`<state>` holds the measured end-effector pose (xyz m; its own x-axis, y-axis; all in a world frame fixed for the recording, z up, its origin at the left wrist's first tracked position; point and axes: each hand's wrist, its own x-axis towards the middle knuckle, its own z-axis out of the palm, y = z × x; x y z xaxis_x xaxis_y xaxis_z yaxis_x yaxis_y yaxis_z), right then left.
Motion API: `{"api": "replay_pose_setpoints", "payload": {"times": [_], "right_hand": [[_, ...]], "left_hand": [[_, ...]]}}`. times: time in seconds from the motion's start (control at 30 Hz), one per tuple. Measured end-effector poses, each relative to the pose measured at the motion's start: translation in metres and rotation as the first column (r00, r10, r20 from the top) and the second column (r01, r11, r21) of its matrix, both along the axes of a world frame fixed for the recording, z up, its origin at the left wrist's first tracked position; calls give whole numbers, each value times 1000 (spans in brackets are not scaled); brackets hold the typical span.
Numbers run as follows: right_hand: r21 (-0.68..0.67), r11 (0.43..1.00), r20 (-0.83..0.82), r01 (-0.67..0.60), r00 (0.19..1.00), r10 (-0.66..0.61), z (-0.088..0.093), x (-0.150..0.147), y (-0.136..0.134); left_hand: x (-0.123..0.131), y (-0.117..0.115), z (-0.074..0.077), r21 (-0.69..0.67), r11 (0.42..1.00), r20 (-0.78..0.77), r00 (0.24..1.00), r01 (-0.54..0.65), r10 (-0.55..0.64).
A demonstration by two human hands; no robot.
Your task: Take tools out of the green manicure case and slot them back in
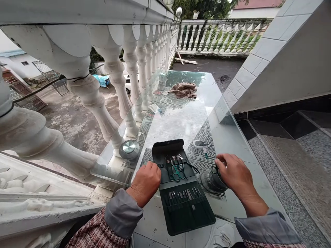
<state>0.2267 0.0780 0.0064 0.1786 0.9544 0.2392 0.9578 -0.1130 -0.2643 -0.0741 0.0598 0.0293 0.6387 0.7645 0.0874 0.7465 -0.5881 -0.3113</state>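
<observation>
An open black tool case (181, 193) lies on the glass table (186, 117) near its front edge, with small scissors, clippers and several slim metal tools tucked in its straps. My left hand (144, 182) rests as a closed fist at the case's left edge. My right hand (236, 175) sits to the right of the case, with its fingers curled over a small dark metal tool (214, 170). That tool lies above a round table fitting (212, 182) under the glass. A small white and green device (201, 145) lies on the glass just beyond the case.
A white stone balustrade (116, 75) runs along the table's left side. A round metal fitting (129, 148) sits at the near left corner. A crumpled brown cloth (184, 90) lies at the far end. Tiled steps (284, 155) rise on the right.
</observation>
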Motion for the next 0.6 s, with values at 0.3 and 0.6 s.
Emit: {"api": "replay_pose_setpoints", "payload": {"times": [0.3, 0.6], "right_hand": [[-55, 998, 118, 5, 993, 1, -1, -19, 29], [-139, 989, 192, -48, 978, 74, 1, -19, 27]], "left_hand": [[2, 2, 1, 20, 1000, 12, 1000, 11, -11], [-3, 1, -1, 0, 1000, 31, 1000, -4, 4]]}}
